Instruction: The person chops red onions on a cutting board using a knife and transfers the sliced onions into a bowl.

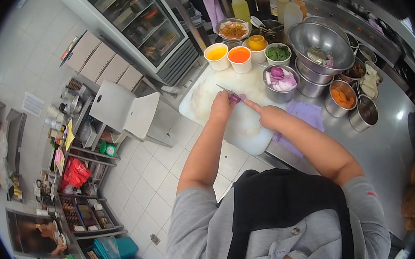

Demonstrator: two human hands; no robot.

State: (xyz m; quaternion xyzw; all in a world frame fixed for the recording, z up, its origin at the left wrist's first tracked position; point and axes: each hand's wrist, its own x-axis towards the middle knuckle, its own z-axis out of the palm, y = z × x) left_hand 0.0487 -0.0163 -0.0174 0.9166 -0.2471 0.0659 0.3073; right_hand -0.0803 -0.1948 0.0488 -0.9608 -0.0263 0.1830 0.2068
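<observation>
My left hand (222, 105) holds a small piece of red onion (235, 98) on the white cutting board (204, 93). My right hand (265, 115) is closed on a knife (224, 89), its index finger stretched along the blade, which lies against the onion. Just behind my right hand, a metal pot (281, 84) holds peeled and cut red onions. A purple cloth (303, 121) lies to the right of the board, beneath my right forearm.
White tubs of yellow sauce (216, 52), orange sauce (239, 56) and green leaves (278, 52) stand behind the board. Stacked metal bowls (320, 45) and a pot of orange slices (341, 97) stand to the right. A white chair (137, 117) is at the left.
</observation>
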